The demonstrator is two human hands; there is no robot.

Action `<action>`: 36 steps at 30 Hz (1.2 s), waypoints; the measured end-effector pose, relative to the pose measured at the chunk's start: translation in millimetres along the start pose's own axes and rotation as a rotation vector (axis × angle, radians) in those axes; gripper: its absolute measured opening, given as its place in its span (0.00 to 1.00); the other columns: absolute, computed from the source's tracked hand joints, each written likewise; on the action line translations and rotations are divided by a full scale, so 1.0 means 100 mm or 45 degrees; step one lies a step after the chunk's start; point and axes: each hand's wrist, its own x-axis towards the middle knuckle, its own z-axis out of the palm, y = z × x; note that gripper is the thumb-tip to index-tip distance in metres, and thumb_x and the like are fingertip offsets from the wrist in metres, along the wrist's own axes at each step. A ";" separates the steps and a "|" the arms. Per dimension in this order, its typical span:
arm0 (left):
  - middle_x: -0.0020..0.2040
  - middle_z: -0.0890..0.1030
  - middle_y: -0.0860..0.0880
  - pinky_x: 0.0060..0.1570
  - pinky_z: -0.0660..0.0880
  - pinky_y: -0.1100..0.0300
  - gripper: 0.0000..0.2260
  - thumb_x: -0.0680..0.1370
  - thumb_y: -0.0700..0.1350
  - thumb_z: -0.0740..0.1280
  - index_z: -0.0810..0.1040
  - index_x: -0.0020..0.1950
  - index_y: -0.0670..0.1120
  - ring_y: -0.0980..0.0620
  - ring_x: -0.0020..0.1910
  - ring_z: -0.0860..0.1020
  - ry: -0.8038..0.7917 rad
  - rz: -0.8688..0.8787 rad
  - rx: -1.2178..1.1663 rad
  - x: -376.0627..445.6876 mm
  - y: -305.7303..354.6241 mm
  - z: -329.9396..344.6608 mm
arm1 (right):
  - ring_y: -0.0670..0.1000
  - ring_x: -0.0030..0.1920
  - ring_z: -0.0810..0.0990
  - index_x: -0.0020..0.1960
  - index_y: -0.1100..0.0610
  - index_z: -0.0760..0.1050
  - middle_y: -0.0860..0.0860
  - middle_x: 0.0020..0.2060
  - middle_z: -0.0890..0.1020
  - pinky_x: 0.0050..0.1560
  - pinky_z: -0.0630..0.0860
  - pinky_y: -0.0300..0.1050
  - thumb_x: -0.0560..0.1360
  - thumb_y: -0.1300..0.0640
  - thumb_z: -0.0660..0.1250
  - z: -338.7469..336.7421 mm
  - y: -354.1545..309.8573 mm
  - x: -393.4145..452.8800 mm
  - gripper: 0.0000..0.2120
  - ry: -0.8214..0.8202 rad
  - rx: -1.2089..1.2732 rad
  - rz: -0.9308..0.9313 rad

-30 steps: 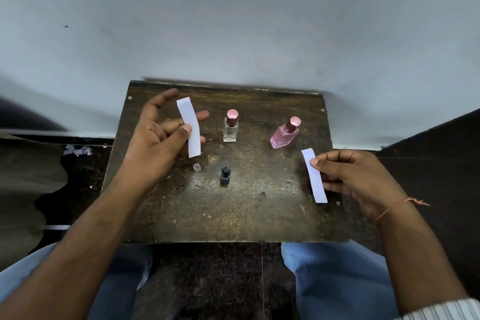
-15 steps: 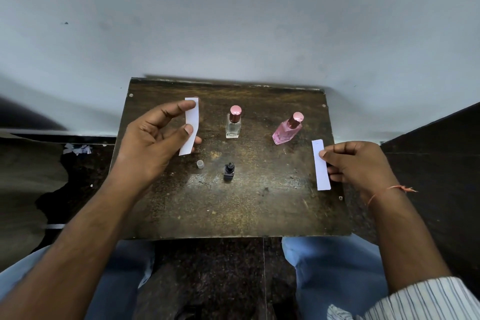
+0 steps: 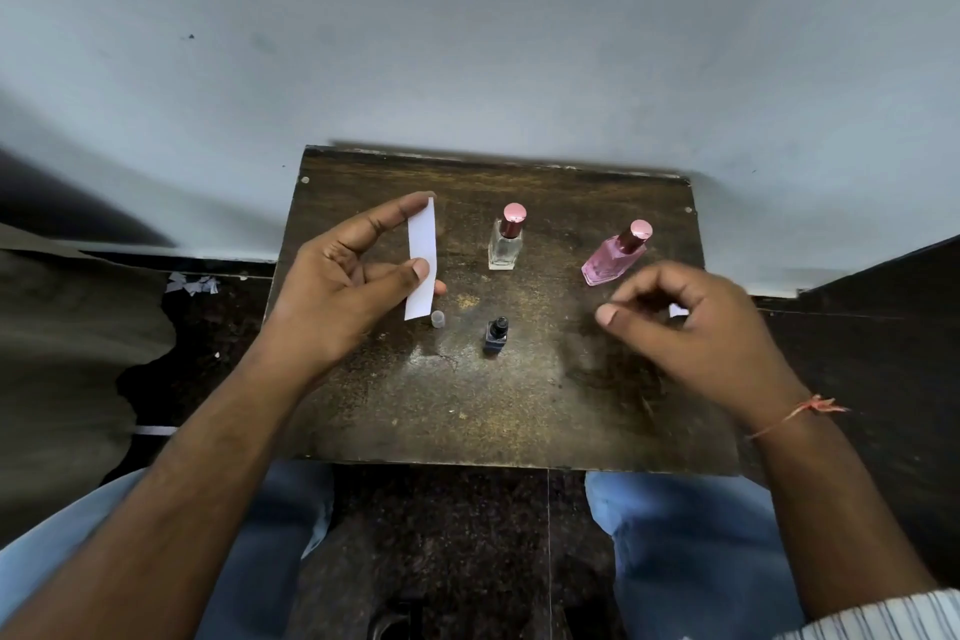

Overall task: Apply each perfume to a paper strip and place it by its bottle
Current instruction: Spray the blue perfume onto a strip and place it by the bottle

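My left hand (image 3: 343, 296) pinches a white paper strip (image 3: 422, 265) upright between thumb and fingers, left of the clear bottle with a pink cap (image 3: 505, 244). A tilted pink bottle (image 3: 615, 257) stands at the right. A small dark bottle (image 3: 496, 335) stands uncapped in the middle, with its small clear cap (image 3: 438, 319) to its left. My right hand (image 3: 696, 327) hovers below the pink bottle with loosely curled fingers and the thumb apart. A second white strip (image 3: 678, 311) peeks out from under it and is mostly hidden.
Everything sits on a small dark worn wooden table (image 3: 519, 405) against a pale wall (image 3: 467, 42). My knees in blue jeans (image 3: 675, 535) are below the front edge. Paper scraps (image 3: 192, 283) lie on the dark floor at the left.
My right hand has let go of its strip beside the pink bottle and moved left over it. My left hand has kept its strip and turned it more upright.
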 end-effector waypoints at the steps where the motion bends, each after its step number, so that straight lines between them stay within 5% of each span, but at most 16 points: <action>1: 0.60 0.89 0.51 0.55 0.86 0.53 0.28 0.79 0.33 0.72 0.77 0.76 0.53 0.42 0.51 0.90 -0.028 0.001 0.003 -0.01 -0.01 0.00 | 0.45 0.43 0.85 0.50 0.44 0.86 0.44 0.43 0.88 0.46 0.82 0.40 0.72 0.47 0.82 0.09 -0.01 -0.01 0.09 -0.102 0.002 -0.039; 6: 0.72 0.83 0.50 0.61 0.84 0.52 0.34 0.77 0.29 0.73 0.73 0.79 0.53 0.42 0.55 0.89 -0.133 -0.016 0.010 -0.02 -0.05 -0.01 | 0.44 0.46 0.84 0.69 0.36 0.80 0.39 0.50 0.84 0.43 0.80 0.36 0.71 0.40 0.82 0.48 -0.03 0.02 0.28 -0.262 -0.142 -0.234; 10: 0.74 0.81 0.53 0.65 0.80 0.41 0.37 0.75 0.28 0.74 0.72 0.80 0.53 0.34 0.58 0.86 -0.184 -0.010 0.002 -0.03 -0.07 0.01 | 0.39 0.55 0.83 0.71 0.39 0.80 0.33 0.60 0.83 0.50 0.74 0.29 0.75 0.42 0.80 0.69 -0.04 0.03 0.26 -0.290 -0.187 -0.283; 15: 0.79 0.73 0.60 0.64 0.78 0.35 0.38 0.75 0.27 0.74 0.71 0.80 0.53 0.29 0.60 0.84 -0.209 0.008 0.007 -0.04 -0.06 0.04 | 0.40 0.52 0.82 0.66 0.39 0.84 0.34 0.48 0.85 0.55 0.79 0.42 0.78 0.43 0.76 0.79 -0.07 0.04 0.17 -0.295 -0.211 -0.245; 18: 0.81 0.71 0.61 0.63 0.79 0.33 0.39 0.75 0.26 0.74 0.70 0.81 0.53 0.27 0.60 0.83 -0.220 0.013 0.017 -0.05 -0.06 0.05 | 0.46 0.52 0.87 0.64 0.43 0.85 0.44 0.51 0.90 0.53 0.85 0.49 0.81 0.50 0.75 0.80 -0.09 0.03 0.12 -0.357 0.157 -0.081; 20: 0.81 0.70 0.62 0.62 0.81 0.37 0.39 0.75 0.25 0.73 0.70 0.81 0.53 0.29 0.59 0.84 -0.220 0.012 0.007 -0.05 -0.07 0.06 | 0.51 0.51 0.88 0.64 0.50 0.83 0.50 0.53 0.90 0.42 0.86 0.49 0.83 0.58 0.71 0.77 -0.17 0.02 0.11 -0.424 0.615 0.092; 25: 0.80 0.73 0.58 0.61 0.82 0.45 0.38 0.75 0.26 0.74 0.71 0.81 0.51 0.31 0.60 0.85 -0.215 0.006 0.007 -0.06 -0.09 0.08 | 0.54 0.39 0.79 0.61 0.56 0.78 0.56 0.47 0.81 0.29 0.73 0.43 0.83 0.54 0.60 0.72 -0.33 -0.01 0.12 -0.678 1.502 0.340; 36: 0.73 0.82 0.49 0.61 0.83 0.47 0.48 0.75 0.30 0.73 0.54 0.86 0.56 0.37 0.54 0.81 -0.266 -0.032 0.007 -0.06 -0.09 0.07 | 0.50 0.35 0.65 0.58 0.58 0.78 0.53 0.39 0.70 0.36 0.55 0.47 0.82 0.48 0.55 0.73 -0.35 -0.01 0.18 -0.888 1.760 0.428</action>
